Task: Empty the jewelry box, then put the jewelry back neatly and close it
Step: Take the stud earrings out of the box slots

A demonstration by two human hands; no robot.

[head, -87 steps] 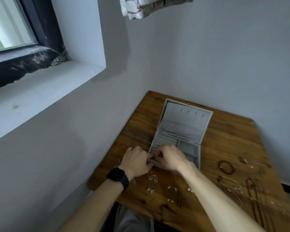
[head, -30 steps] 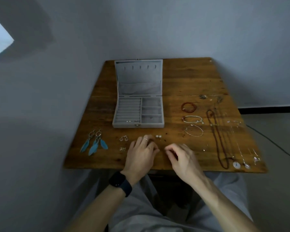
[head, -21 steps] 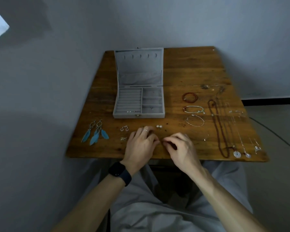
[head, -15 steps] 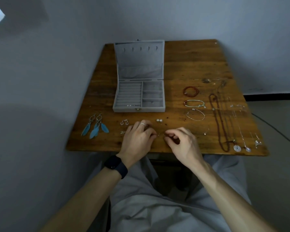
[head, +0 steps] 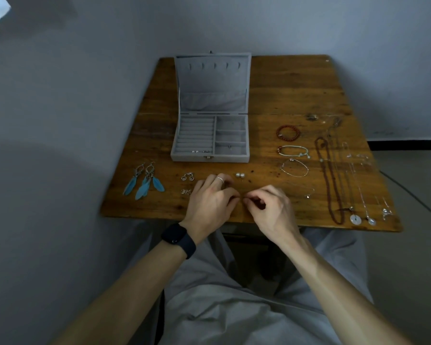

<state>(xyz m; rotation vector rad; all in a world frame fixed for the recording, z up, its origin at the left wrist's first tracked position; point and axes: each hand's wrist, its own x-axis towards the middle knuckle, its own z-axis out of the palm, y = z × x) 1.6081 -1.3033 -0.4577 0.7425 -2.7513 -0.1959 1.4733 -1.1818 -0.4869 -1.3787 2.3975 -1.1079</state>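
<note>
Curling fingertip to fingertip, left hand (head: 210, 200) and right hand (head: 271, 207) — whether holding anything, unclear.

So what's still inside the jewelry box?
In the jewelry box, a few small silver pieces sit in the front ring roll and one tiny piece in the front right compartment. Anything in the lid pocket is hidden.

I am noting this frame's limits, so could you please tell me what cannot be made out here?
Head view only.
1. Whether the left hand and right hand pinch anything: hidden by the hands themselves.
2. The specks in the box's front row: too small to identify.
3. The thin chains at the table's right: faint against the wood.
</note>
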